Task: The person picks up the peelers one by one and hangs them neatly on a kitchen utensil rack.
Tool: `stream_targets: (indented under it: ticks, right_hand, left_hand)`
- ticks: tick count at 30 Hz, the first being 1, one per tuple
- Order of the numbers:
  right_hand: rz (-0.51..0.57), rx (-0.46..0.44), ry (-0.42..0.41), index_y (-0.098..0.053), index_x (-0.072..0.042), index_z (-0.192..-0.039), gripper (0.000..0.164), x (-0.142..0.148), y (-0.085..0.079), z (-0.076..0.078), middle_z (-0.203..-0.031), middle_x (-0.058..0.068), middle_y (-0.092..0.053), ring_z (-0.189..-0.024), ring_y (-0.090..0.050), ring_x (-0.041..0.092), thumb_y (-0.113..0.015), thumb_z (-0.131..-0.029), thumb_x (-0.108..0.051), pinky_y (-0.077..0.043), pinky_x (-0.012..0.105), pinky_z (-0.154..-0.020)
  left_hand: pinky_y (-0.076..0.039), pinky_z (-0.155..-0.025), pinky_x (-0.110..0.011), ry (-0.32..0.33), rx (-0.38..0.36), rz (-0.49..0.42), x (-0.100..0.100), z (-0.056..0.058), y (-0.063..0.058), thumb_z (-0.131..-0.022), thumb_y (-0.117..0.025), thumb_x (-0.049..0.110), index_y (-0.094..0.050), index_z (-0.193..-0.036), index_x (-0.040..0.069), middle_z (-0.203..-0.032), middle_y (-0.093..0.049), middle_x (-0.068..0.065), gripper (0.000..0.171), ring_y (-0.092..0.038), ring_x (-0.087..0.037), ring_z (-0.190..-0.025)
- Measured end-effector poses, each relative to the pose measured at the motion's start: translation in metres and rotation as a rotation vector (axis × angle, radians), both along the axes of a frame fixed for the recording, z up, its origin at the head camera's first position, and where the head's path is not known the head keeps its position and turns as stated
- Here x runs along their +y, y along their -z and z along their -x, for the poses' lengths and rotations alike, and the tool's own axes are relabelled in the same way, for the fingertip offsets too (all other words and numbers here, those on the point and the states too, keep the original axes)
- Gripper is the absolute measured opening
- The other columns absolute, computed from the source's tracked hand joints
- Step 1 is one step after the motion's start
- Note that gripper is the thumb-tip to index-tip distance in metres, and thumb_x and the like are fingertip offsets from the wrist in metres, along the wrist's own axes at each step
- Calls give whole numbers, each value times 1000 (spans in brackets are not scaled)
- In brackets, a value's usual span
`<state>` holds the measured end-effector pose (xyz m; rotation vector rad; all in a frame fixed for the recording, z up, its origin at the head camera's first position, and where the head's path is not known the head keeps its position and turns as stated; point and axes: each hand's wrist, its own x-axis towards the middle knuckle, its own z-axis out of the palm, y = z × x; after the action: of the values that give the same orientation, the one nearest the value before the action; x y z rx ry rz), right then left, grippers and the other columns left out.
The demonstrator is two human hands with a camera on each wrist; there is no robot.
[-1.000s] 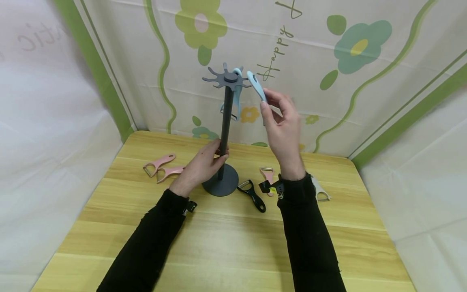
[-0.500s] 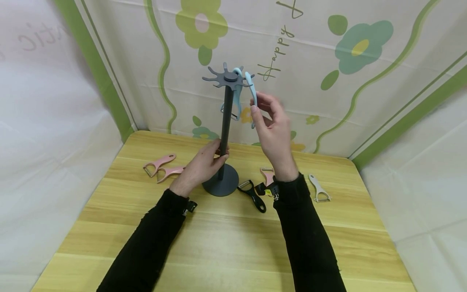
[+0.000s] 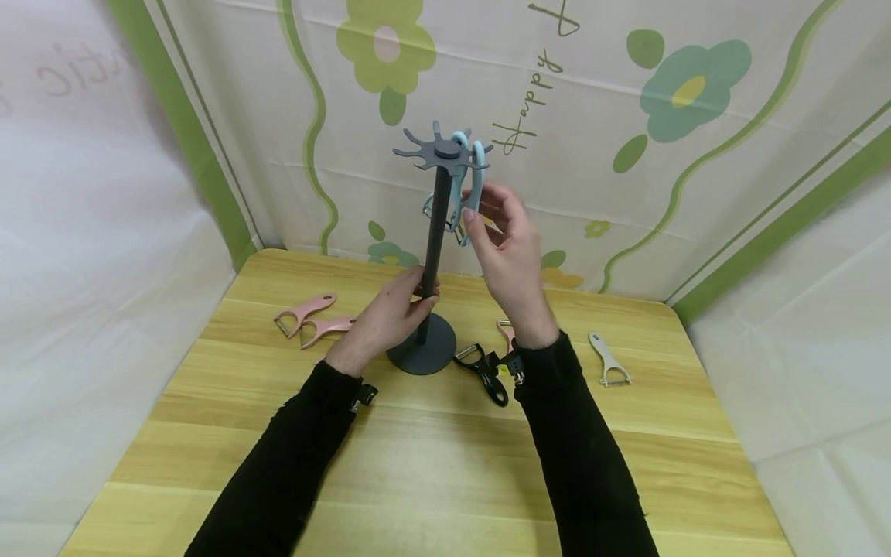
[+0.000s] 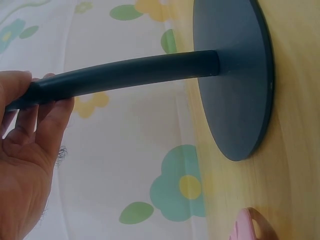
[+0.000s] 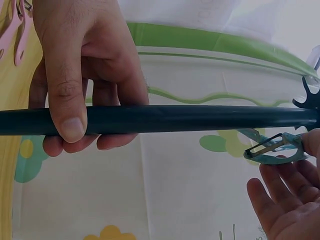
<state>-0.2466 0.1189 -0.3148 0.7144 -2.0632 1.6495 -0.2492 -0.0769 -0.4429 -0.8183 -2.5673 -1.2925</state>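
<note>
Up by the hook ring (image 3: 446, 150) of the stand, a blue peeler (image 3: 476, 186) is standing nearly upright in my right hand (image 3: 510, 246), handle end up at a prong, blade end down; whether the prong is passing fully through the handle's hole, I cannot tell. This hand is pinching it from the right and is clearly the nearer one. Just left of it, a second blue peeler (image 3: 457, 182) is hanging from the ring, roughly alongside. Well below and to the left, apart from my right, my left hand (image 3: 387, 311) is gripping the upright pole (image 3: 435, 232). Under that, the round base (image 3: 421, 356) is resting on the table (image 3: 425, 472), a black peeler (image 3: 493, 384) lying just beside it.
</note>
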Motion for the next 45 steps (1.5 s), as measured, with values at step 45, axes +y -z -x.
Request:
stream_targets:
  ticks: [45]
  right_hand:
    - [-75,-31,74,-57,-10,-146,43,36,20,-14,-143,8,-64,-136,-63,19,-67,-105,-18,-55,44,-117]
  left_hand:
    - [-65,-94,-40,-8,-8,-2,3,-3,-1,-110,-59,20,-57,-127,15,-120,-62,-6,19,-68,-25,-120]
